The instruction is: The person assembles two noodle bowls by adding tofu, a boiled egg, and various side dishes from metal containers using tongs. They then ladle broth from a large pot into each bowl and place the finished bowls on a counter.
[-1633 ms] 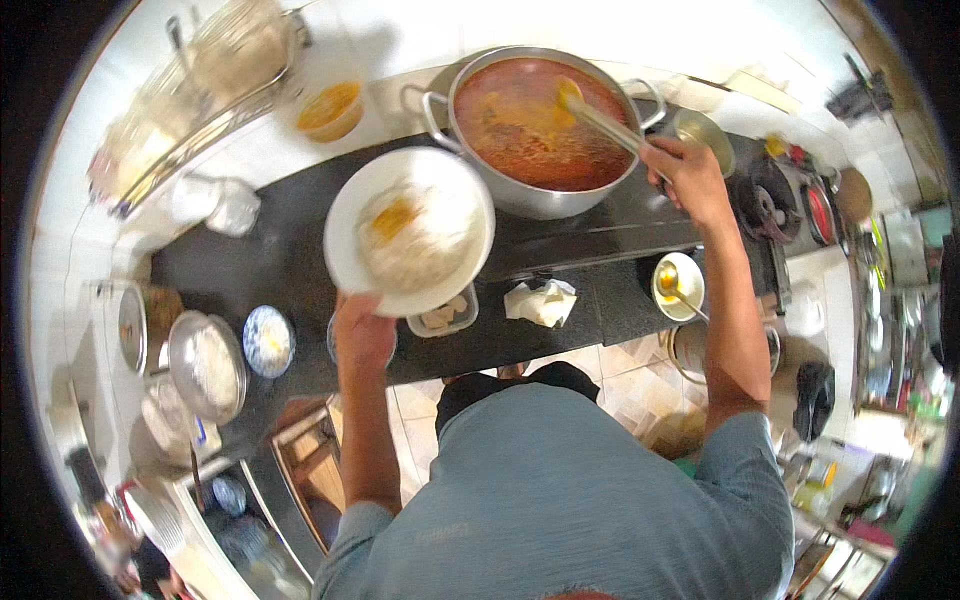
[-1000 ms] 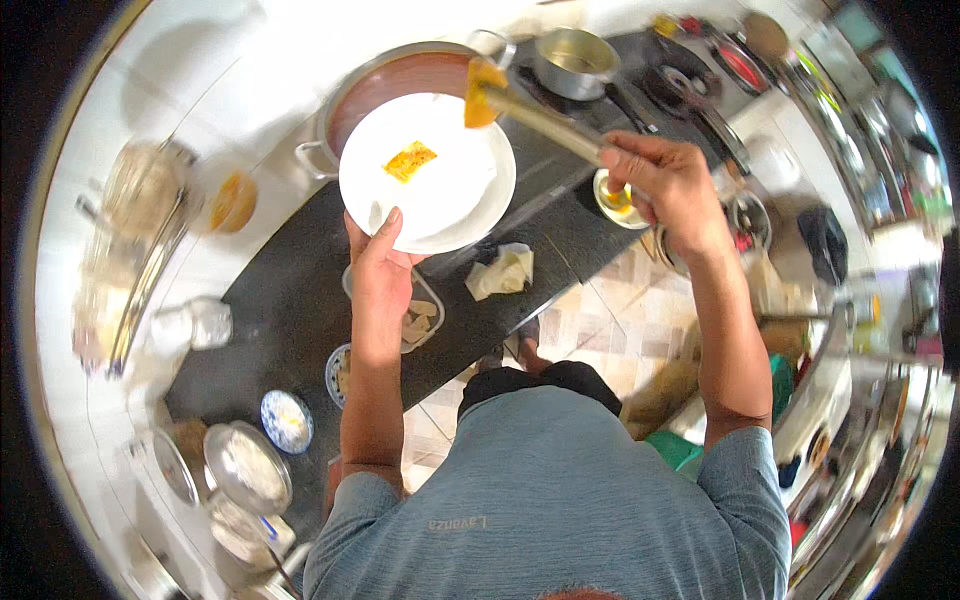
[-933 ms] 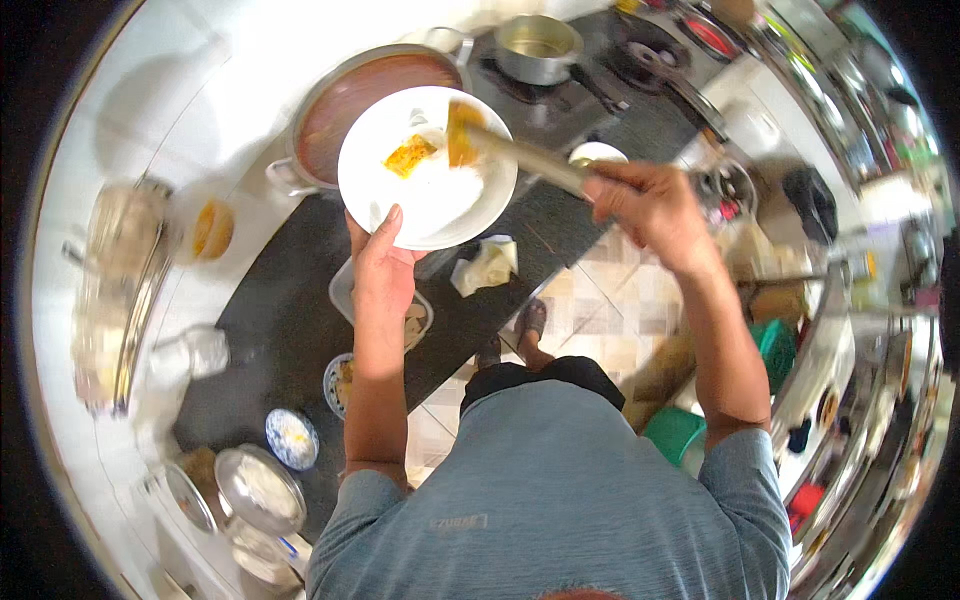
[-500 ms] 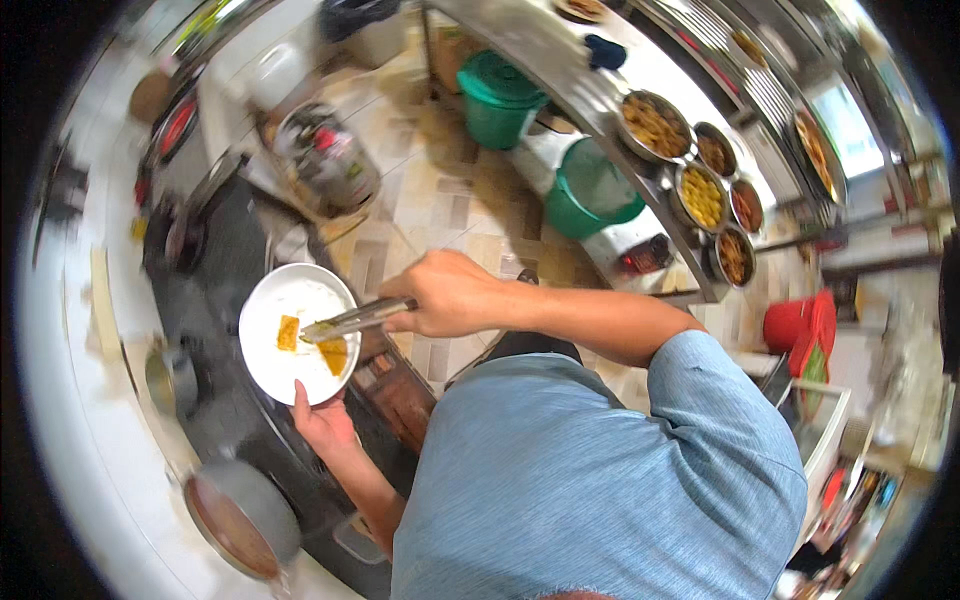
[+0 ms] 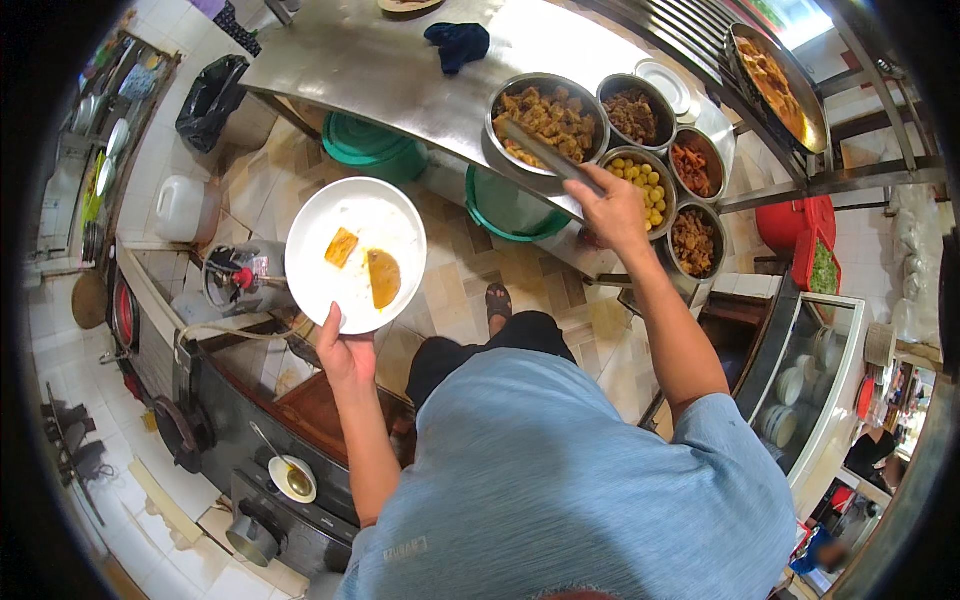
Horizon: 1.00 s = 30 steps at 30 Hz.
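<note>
My left hand (image 5: pixel 347 358) grips the near edge of a white plate (image 5: pixel 312 240), held level off to the left. Two yellow-brown pieces of food lie on it: a small rectangular piece (image 5: pixel 341 247) and a larger rounded piece (image 5: pixel 383 278). Closed around metal tongs (image 5: pixel 548 155), my right hand (image 5: pixel 612 212) reaches over the steel counter. The tongs' tips are over a large steel bowl (image 5: pixel 494 135) of brown stewed chunks (image 5: pixel 555 108); whether they pinch a chunk, I cannot tell. Beside that hand stands a bowl of small round yellow food (image 5: pixel 636 183).
More steel bowls of cooked food, among them a reddish one (image 5: pixel 695 165), crowd the counter end (image 5: pixel 400 85). A dark blue cloth (image 5: pixel 458 45) lies there. Green tubs (image 5: pixel 365 150) sit below. To my left is a black stove (image 5: pixel 235 400) with a small dish and spoon (image 5: pixel 292 478).
I have turned from the stove toward the counter. My right hand with the tongs has gone from over the plate to the large bowl; the plate stays in my left hand.
</note>
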Each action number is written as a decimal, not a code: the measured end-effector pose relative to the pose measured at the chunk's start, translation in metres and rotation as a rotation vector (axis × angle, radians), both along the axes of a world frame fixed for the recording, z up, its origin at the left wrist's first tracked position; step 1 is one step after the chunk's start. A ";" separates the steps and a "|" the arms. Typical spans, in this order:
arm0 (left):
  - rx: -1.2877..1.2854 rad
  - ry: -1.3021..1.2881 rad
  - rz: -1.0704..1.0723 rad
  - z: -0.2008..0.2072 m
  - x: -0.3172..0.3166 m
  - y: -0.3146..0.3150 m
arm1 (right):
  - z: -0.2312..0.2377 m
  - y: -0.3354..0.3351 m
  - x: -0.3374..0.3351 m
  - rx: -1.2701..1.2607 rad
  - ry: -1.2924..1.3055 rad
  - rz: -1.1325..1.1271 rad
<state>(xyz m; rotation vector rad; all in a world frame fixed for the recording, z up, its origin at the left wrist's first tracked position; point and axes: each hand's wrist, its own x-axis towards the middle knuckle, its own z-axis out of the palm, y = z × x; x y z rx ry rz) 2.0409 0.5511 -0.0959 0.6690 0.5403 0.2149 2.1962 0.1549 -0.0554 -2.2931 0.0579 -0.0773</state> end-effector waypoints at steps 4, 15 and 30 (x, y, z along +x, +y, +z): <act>0.043 0.020 -0.123 0.003 0.064 -0.002 | -0.028 -0.016 0.039 -0.398 0.018 -0.055; 0.019 -0.002 -0.539 -0.032 0.232 -0.004 | -0.013 0.009 0.036 -0.388 0.027 -0.200; 0.042 0.027 -0.650 -0.028 0.276 -0.082 | 0.057 -0.031 -0.006 -0.148 -0.119 -0.256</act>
